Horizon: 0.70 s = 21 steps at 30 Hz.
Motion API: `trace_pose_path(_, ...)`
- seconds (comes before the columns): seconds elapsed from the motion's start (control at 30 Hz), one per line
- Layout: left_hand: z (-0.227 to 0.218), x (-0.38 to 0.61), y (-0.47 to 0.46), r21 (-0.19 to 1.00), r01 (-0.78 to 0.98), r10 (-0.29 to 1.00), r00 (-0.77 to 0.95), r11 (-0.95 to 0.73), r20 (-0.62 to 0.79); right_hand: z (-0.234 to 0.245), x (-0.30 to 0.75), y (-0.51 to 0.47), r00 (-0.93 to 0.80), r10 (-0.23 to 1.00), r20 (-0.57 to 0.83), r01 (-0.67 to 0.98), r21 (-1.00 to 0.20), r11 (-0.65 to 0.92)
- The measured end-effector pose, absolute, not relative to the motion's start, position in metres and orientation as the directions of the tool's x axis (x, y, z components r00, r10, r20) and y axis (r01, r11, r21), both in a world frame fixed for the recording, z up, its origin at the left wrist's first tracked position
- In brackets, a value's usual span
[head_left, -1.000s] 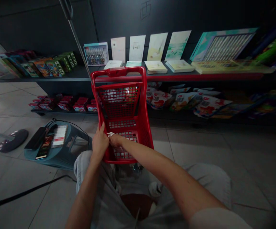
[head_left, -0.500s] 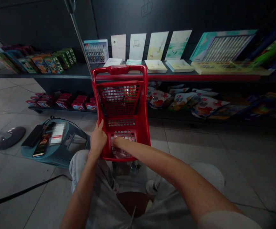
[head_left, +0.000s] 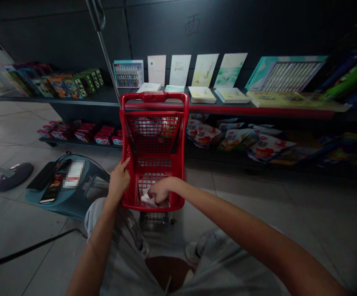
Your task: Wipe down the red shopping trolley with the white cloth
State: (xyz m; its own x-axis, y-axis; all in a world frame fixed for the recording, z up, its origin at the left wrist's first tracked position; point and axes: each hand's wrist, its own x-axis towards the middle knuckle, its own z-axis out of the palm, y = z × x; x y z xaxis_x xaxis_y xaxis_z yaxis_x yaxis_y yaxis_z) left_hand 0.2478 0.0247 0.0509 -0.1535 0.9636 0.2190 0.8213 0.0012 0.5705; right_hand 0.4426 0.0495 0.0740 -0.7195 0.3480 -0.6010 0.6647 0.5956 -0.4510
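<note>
A small red shopping cart [head_left: 180, 172] with grid walls stands between my knees, in front of the shelves. My left hand [head_left: 119, 181] is closed on the cart's left side edge, its index finger stretched along the wall. Down inside the basket, near the end closest to me, is my right hand [head_left: 161, 190], its fingers bent around a crumpled white cloth or tissue [head_left: 147, 198]. The cloth lies against the basket's grid floor, and my fingers hide part of it.
Behind the cart, a dark shelf [head_left: 101, 98] bears notebooks, pen sets and small boxes. Snack bags [head_left: 205, 135] and red packs [head_left: 86, 130] fill the lower level. At left, a teal stool [head_left: 82, 205] carries a phone [head_left: 50, 189]; a metal pole [head_left: 107, 57] rises beside the cart.
My right hand has moved a little right and toward me inside the basket, and the white cloth shows more clearly. The cart and my left hand have shifted slightly left in view.
</note>
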Motion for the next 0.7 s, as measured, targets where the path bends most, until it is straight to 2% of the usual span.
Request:
trace_pose_path(0.07,0.049,0.241,0.029,0.583,0.812,0.960,-0.153,-0.013,0.235,0.087,0.451,0.045,-0.760,0.291,-0.582,0.603,-0.464,0.649)
trace_pose_path(0.1,0.049,0.238,0.031,0.588,0.808,0.960,-0.150,-0.020,0.238,0.092,0.455,0.042,-0.789,0.305,-0.534,0.576,-0.469,0.670)
trace_pose_path(0.2,0.055,0.233,0.032,0.589,0.807,0.943,-0.162,-0.043,0.291,0.092,0.467,0.030,-0.848,0.397,-0.350,0.527,-0.490,0.695)
trace_pose_path(0.33,0.063,0.245,-0.001,0.549,0.829,0.854,-0.205,-0.108,0.478,0.077,0.471,0.014,-0.864,0.487,-0.127,0.464,-0.575,0.674)
trace_pose_path(0.43,0.051,0.268,-0.046,0.520,0.838,0.869,-0.122,-0.169,0.480,0.068,0.459,0.000,-0.807,0.590,0.020,0.436,-0.655,0.618)
trace_pose_path(0.47,0.043,0.275,-0.059,0.505,0.841,0.892,-0.063,-0.194,0.449,0.065,0.453,-0.004,-0.785,0.617,0.047,0.429,-0.677,0.598)
trace_pose_path(0.57,0.021,0.286,-0.082,0.443,0.877,0.871,-0.060,-0.187,0.487,0.060,0.441,-0.017,-0.752,0.656,0.063,0.439,-0.694,0.570)
trace_pose_path(0.7,0.005,0.277,-0.079,0.315,0.935,0.838,-0.039,-0.161,0.544,0.061,0.456,-0.022,-0.773,0.633,-0.029,0.541,-0.550,0.636)
